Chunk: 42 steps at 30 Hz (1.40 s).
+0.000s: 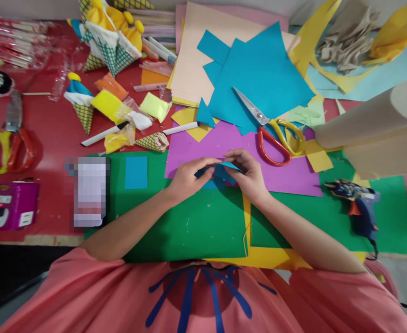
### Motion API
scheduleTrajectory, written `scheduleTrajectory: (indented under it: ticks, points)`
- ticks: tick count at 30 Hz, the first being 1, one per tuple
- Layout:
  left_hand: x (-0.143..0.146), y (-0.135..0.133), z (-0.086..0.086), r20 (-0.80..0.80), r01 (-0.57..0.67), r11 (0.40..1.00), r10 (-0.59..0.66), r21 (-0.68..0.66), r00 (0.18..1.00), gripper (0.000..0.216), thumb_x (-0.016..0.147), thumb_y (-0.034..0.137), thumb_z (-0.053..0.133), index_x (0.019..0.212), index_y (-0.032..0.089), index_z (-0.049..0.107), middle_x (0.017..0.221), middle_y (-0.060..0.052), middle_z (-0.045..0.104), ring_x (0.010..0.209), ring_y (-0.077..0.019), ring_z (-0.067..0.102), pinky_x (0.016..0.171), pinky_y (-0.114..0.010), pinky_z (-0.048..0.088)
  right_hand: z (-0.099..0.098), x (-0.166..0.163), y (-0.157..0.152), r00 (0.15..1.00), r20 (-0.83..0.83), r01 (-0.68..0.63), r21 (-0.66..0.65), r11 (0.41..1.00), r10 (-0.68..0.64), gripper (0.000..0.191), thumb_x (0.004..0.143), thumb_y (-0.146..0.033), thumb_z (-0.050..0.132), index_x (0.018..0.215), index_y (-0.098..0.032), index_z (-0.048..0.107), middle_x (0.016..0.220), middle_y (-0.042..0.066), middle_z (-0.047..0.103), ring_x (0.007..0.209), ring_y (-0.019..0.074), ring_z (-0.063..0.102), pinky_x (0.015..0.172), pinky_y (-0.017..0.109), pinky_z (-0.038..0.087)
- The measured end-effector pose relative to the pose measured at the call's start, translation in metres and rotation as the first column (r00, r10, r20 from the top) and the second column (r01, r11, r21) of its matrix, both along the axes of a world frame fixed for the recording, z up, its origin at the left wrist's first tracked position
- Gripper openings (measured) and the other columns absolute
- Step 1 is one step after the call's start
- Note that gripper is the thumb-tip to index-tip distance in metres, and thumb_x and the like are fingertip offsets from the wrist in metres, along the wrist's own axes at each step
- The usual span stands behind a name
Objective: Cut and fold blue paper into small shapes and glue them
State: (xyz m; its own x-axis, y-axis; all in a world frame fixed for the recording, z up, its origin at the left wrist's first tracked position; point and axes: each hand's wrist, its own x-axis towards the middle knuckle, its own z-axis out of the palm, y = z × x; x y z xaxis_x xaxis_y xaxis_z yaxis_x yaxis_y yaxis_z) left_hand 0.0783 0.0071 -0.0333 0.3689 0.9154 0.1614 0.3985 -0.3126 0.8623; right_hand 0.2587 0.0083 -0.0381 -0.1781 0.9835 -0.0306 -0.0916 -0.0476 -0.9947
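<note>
Between my two hands is a small piece of blue paper (228, 165), bent or folded, its lower part in shadow. My left hand (194, 176) pinches its left side with thumb and fingers. On the right side my right hand (248, 175) grips it, fingers curled over the top edge. Both hands hover over the purple sheet (189, 155) and the green sheet (189, 226). A flat blue paper square (136, 172) lies to the left on the green. Scissors with red and yellow handles (262, 119) rest partly open just beyond my right hand.
A glue gun (358, 203) lies at the right, below a large paper roll (373, 120). At the left are a phone (90, 192), a second pair of scissors (13, 134) and a purple device (12, 206). Blue sheets (262, 69), clay packets (109, 105) and decorated cones (109, 41) fill the back.
</note>
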Motion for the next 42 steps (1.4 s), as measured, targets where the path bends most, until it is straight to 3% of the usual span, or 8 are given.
scheduleTrajectory:
  ticks: [4, 12, 18, 23, 26, 29, 36, 42]
  points:
    - [-0.001, 0.0, 0.002, -0.029, -0.015, 0.998, 0.016, 0.053, 0.999, 0.022, 0.09, 0.022, 0.052, 0.106, 0.021, 0.068, 0.089, 0.0, 0.075, 0.073, -0.0102, 0.07, 0.074, -0.02, 0.055, 0.002, 0.001, 0.0, 1.0, 0.009, -0.021, 0.003, 1.0, 0.021, 0.019, 0.076, -0.026, 0.068, 0.091, -0.022, 0.058, 0.086, 0.0, 0.063, 0.083, 0.0129, 0.062, 0.075, 0.027, 0.05]
    - [-0.003, -0.002, -0.003, 0.073, 0.021, 0.995, -0.014, -0.097, 0.997, 0.027, 0.089, 0.025, 0.052, 0.113, 0.022, 0.066, 0.089, -0.001, 0.075, 0.066, -0.0102, 0.07, 0.063, -0.019, 0.057, 0.003, 0.002, 0.0, 0.998, -0.035, -0.048, -0.045, 0.998, 0.046, 0.025, 0.075, -0.039, 0.071, 0.083, -0.02, 0.056, 0.072, -0.003, 0.056, 0.061, 0.0088, 0.051, 0.054, 0.022, 0.043]
    - [-0.005, -0.001, 0.0, 0.076, -0.061, 0.994, 0.068, -0.088, 0.995, 0.026, 0.089, 0.025, 0.052, 0.109, 0.021, 0.068, 0.09, -0.002, 0.075, 0.069, -0.0105, 0.07, 0.066, -0.02, 0.056, 0.005, 0.007, 0.004, 0.988, -0.057, -0.142, -0.02, 0.99, 0.14, 0.033, 0.072, -0.043, 0.074, 0.093, -0.022, 0.059, 0.09, 0.001, 0.063, 0.083, 0.0147, 0.061, 0.075, 0.029, 0.05]
    - [-0.007, 0.0, 0.002, -0.006, -0.068, 0.988, 0.07, 0.142, 0.998, 0.028, 0.088, 0.015, 0.05, 0.108, 0.021, 0.068, 0.092, -0.001, 0.076, 0.073, -0.0099, 0.07, 0.074, -0.02, 0.055, 0.005, 0.011, 0.006, 0.98, -0.144, -0.15, -0.068, 0.986, 0.139, 0.052, 0.08, -0.067, 0.051, 0.107, -0.024, 0.062, 0.101, 0.005, 0.066, 0.098, 0.0198, 0.062, 0.084, 0.034, 0.05]
    - [-0.007, 0.0, 0.001, -0.09, 0.022, 0.932, 0.012, 0.362, 0.996, 0.031, 0.088, 0.011, 0.049, 0.11, 0.022, 0.067, 0.093, -0.001, 0.076, 0.077, -0.0115, 0.07, 0.077, -0.024, 0.054, 0.008, 0.011, 0.006, 0.988, -0.028, -0.157, -0.131, 0.979, 0.155, 0.04, 0.081, -0.059, 0.058, 0.092, -0.021, 0.066, 0.087, 0.003, 0.067, 0.081, 0.0158, 0.062, 0.072, 0.028, 0.05]
    - [-0.007, 0.0, 0.001, -0.165, 0.071, 0.896, 0.003, 0.439, 0.986, 0.034, 0.088, 0.01, 0.046, 0.111, 0.024, 0.066, 0.094, -0.001, 0.076, 0.08, -0.0129, 0.07, 0.078, -0.026, 0.053, 0.011, 0.009, 0.006, 0.984, 0.049, -0.162, -0.148, 0.976, 0.171, 0.029, 0.077, -0.048, 0.069, 0.084, -0.02, 0.067, 0.075, 0.0, 0.064, 0.065, 0.0109, 0.056, 0.059, 0.023, 0.045]
    - [-0.01, -0.002, 0.005, -0.086, -0.003, 0.97, 0.025, 0.242, 0.996, 0.03, 0.089, 0.019, 0.049, 0.115, 0.02, 0.063, 0.109, -0.004, 0.072, 0.1, -0.0145, 0.068, 0.09, -0.025, 0.053, 0.009, 0.005, 0.005, 0.995, 0.029, -0.095, -0.119, 0.988, 0.099, 0.027, 0.073, -0.043, 0.073, 0.082, -0.018, 0.067, 0.072, 0.0, 0.064, 0.062, 0.0097, 0.055, 0.058, 0.023, 0.045]
    - [-0.008, -0.002, 0.009, 0.005, -0.058, 0.997, 0.058, 0.047, 0.998, 0.028, 0.084, 0.038, 0.06, 0.103, 0.019, 0.068, 0.101, -0.004, 0.075, 0.091, -0.0155, 0.071, 0.083, -0.023, 0.056, 0.007, 0.005, 0.004, 0.992, 0.092, -0.083, -0.057, 0.995, 0.088, 0.024, 0.076, -0.041, 0.071, 0.084, -0.019, 0.068, 0.077, 0.001, 0.067, 0.069, 0.0124, 0.059, 0.062, 0.026, 0.049]
